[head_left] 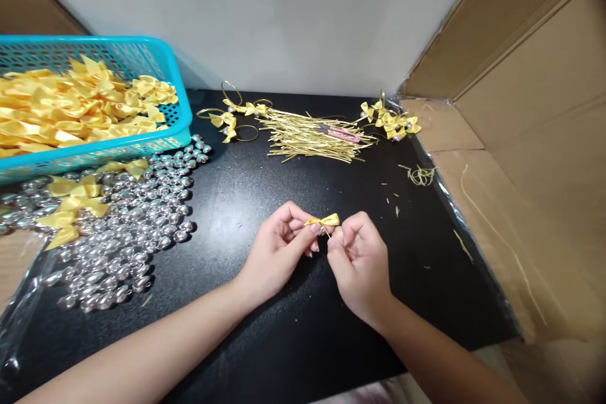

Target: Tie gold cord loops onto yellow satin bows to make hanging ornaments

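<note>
A small yellow ribbon bow (323, 221) is held between both hands over the black table (265, 202). My left hand (279, 249) pinches its left side with thumb and fingertips. My right hand (358, 262) is curled closed at the bow's right side, pinching it and a thin gold wire beneath it. A pile of gold wire strands (310, 134) lies further back on the table, with a pink tool (344, 134) on top of it.
A turquoise basket (156, 57) full of yellow bows stands at the back left. Silver beads (127, 227) are spread in front of it with loose bows on top. Finished bows with wire loops (237, 115) and another cluster (391, 118) lie at the back. Cardboard (530, 158) borders the right.
</note>
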Action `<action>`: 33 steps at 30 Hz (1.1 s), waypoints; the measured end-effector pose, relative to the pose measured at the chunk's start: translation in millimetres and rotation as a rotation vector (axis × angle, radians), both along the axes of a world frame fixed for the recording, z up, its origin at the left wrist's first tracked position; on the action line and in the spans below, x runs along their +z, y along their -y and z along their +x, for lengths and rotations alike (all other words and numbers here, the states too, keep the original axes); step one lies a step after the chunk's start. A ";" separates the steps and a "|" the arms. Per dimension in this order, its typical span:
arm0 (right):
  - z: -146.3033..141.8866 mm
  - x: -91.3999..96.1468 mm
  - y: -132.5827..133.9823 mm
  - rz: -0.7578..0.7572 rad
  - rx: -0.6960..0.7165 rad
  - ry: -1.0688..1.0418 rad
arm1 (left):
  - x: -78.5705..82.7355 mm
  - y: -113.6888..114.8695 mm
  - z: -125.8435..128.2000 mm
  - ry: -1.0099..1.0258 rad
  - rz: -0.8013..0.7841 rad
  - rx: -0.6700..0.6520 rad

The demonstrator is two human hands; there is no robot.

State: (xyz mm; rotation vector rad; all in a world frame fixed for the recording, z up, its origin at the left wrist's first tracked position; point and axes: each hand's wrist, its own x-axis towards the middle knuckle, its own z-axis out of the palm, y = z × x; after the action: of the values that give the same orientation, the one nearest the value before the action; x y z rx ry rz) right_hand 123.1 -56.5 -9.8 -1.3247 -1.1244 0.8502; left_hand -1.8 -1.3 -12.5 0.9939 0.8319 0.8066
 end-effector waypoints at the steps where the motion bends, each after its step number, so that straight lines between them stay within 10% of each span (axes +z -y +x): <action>1: 0.0 0.8 -0.2 0.006 -0.006 0.013 | 0.3 0.1 0.0 0.000 0.001 0.001; 33: -0.5 6.3 -3.6 -0.064 -0.042 0.063 | 2.7 -1.6 -1.7 -0.042 0.047 0.001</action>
State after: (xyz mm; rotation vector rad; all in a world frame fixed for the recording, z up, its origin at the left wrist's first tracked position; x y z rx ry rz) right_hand 122.7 -52.9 -3.5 -1.4312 -1.1223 0.8249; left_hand -3.5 0.3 -9.8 1.0556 0.8527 0.8116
